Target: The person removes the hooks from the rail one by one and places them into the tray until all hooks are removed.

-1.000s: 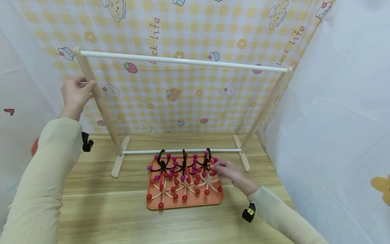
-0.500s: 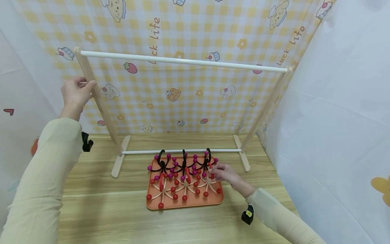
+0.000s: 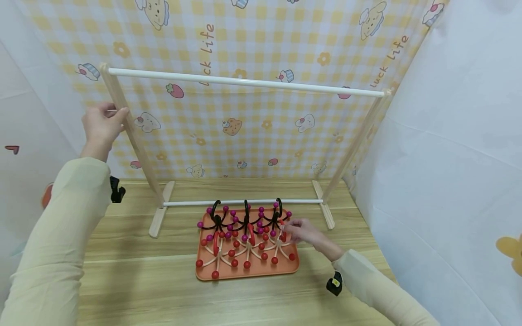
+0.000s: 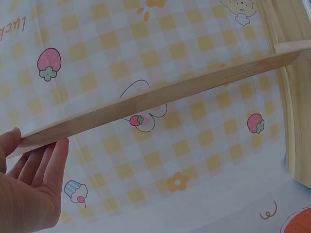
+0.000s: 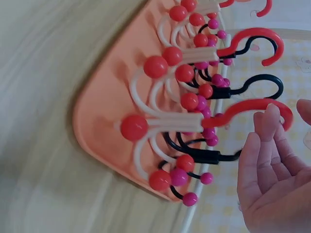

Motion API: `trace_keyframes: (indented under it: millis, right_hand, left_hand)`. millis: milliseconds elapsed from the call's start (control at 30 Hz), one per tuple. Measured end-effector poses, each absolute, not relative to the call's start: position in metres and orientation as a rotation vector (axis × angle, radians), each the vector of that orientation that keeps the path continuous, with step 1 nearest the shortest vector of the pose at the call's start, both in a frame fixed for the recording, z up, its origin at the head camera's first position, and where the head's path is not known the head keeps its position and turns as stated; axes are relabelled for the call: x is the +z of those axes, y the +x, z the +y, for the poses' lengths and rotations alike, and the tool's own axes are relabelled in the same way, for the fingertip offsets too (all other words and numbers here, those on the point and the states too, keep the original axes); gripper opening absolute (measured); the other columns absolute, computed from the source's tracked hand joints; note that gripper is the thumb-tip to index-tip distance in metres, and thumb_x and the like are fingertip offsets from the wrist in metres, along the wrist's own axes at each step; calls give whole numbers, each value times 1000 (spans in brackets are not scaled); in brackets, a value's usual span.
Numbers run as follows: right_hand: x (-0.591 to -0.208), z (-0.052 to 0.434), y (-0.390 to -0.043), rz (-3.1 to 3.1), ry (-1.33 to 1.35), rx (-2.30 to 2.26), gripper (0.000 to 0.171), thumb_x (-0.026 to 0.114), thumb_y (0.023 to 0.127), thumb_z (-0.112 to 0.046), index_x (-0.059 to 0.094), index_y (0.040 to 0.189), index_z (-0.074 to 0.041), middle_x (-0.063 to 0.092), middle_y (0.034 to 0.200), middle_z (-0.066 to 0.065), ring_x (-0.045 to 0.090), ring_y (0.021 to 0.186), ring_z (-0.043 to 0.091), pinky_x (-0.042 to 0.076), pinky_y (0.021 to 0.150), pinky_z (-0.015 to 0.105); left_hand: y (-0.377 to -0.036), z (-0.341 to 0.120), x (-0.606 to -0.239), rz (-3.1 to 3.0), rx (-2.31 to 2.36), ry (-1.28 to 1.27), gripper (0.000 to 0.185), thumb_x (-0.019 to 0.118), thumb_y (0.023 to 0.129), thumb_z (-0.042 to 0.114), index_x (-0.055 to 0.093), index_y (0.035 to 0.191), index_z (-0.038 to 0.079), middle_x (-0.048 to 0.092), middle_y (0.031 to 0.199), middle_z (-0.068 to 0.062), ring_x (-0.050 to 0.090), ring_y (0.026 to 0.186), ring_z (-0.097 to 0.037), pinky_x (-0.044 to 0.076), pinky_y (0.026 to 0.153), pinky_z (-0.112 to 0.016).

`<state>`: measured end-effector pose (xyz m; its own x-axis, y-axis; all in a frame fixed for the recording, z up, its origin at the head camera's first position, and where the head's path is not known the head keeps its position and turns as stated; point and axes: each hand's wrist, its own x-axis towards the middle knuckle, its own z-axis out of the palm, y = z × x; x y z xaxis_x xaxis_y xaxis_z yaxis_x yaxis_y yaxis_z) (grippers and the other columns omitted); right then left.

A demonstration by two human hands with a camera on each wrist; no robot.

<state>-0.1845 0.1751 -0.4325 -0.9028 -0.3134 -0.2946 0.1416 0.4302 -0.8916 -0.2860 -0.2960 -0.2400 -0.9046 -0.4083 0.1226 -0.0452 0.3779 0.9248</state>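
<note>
My left hand (image 3: 102, 124) grips the left wooden post (image 3: 132, 136) of a rack, thumb and fingers on either side of it, as the left wrist view also shows. My right hand (image 3: 303, 232) is at the red hook of the nearest-right white claw hanger (image 5: 170, 121). In the right wrist view its fingertips overlap the hook, which lies between fingers and thumb. This hanger's curved arms end in red balls. Two similar white hangers (image 3: 219, 253) stand to its left on an orange tray (image 3: 269, 270). Behind them are three black hangers (image 3: 246, 218) with magenta balls.
The rack's white top bar (image 3: 244, 81) spans between the two posts, and a white lower bar (image 3: 187, 203) runs just behind the tray. The right post (image 3: 355, 142) has a wooden foot (image 3: 326, 215). A checked cloth (image 3: 261, 136) hangs behind, with white cloth (image 3: 440, 149) at the right.
The hanger at my right hand has turned slightly, its front red balls shifting a little left and nearer. My right hand has lowered slightly with the hook. The left hand stays on the post.
</note>
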Motion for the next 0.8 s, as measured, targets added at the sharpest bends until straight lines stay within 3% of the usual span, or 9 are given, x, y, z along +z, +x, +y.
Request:
trace_keyframes:
  millis: [233, 367, 600, 800]
  right_hand:
    - [-417, 183, -198, 2340, -96, -1475, 25, 52, 88, -18, 60, 96, 5, 63, 84, 10, 59, 66, 27, 53, 62, 34]
    - [-407, 192, -206, 2388, -103, -1477, 28, 50, 90, -20, 59, 99, 5, 63, 90, 15, 61, 71, 28, 53, 64, 32]
    - [-389, 208, -218, 2446, -86, -1536, 32, 51, 90, -21, 57, 104, 8, 64, 92, 16, 61, 66, 18, 53, 67, 33]
    - [-373, 224, -222, 2484, -173, -1617, 33, 53, 88, -27, 60, 98, 3, 64, 88, 13, 62, 67, 19, 53, 63, 30]
  left_hand:
    - [-288, -295, -241, -2283, -1586, 408, 51, 54, 86, 31, 45, 128, 4, 46, 126, -13, 52, 106, -14, 47, 69, -10]
    - [-287, -293, -243, -2269, -1575, 421, 49, 54, 86, 31, 47, 127, 5, 48, 125, -11, 54, 103, -11, 47, 78, -16]
    - [-282, -288, -253, -2318, -1368, 422, 48, 49, 88, 36, 47, 127, 8, 48, 126, -8, 50, 107, -12, 42, 91, -26]
    - [-268, -285, -272, -2310, -1275, 299, 53, 43, 91, 36, 34, 134, 6, 35, 135, -11, 36, 121, -20, 34, 99, -28]
